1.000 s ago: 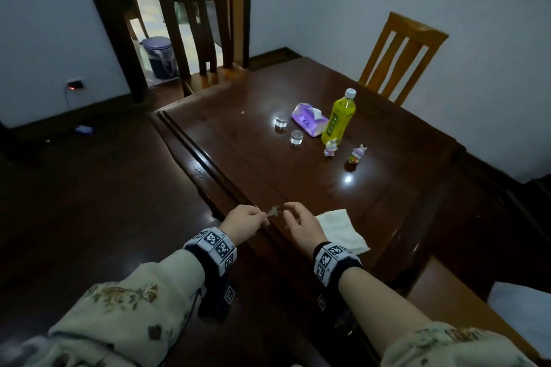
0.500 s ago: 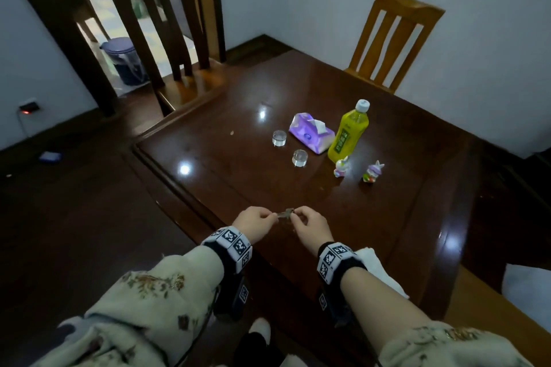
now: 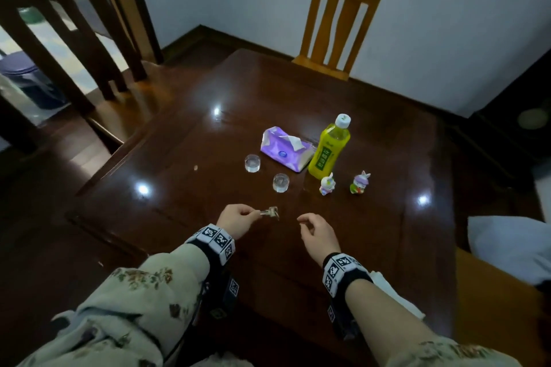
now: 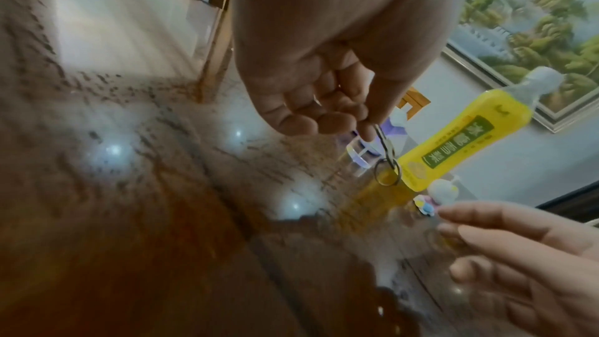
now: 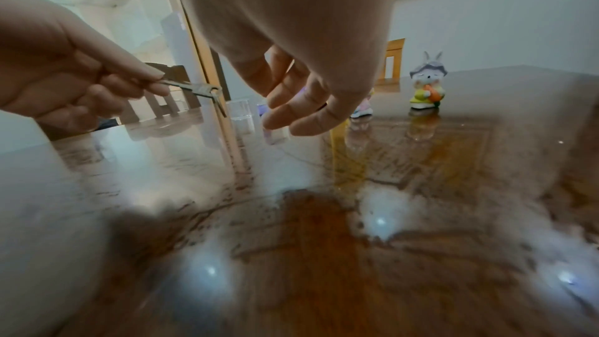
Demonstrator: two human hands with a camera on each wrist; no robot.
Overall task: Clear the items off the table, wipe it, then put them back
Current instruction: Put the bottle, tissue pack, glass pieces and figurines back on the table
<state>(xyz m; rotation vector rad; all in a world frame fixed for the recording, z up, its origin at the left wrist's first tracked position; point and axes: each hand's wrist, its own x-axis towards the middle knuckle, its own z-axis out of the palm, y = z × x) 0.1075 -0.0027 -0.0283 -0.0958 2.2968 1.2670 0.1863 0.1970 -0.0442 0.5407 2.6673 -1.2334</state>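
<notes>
Dark glossy bench (image 3: 185, 217) carries cups, tissues and a bottle. Left hand (image 3: 235, 219) pinches a key (image 3: 269, 212) by its blade just above the wood; right hand (image 3: 317, 231) hangs loose, empty. Light, stiff, slippery metal, probably; hooking the ring (image 4: 387, 172) seems safer.

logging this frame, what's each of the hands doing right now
Left hand: pinching the keys above the table.
Right hand: open, fingers loosely curled, holding nothing.

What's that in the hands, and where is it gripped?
The left hand pinches a key by its blade end; the ring dangles from the other end. The right hand holds nothing.
</notes>
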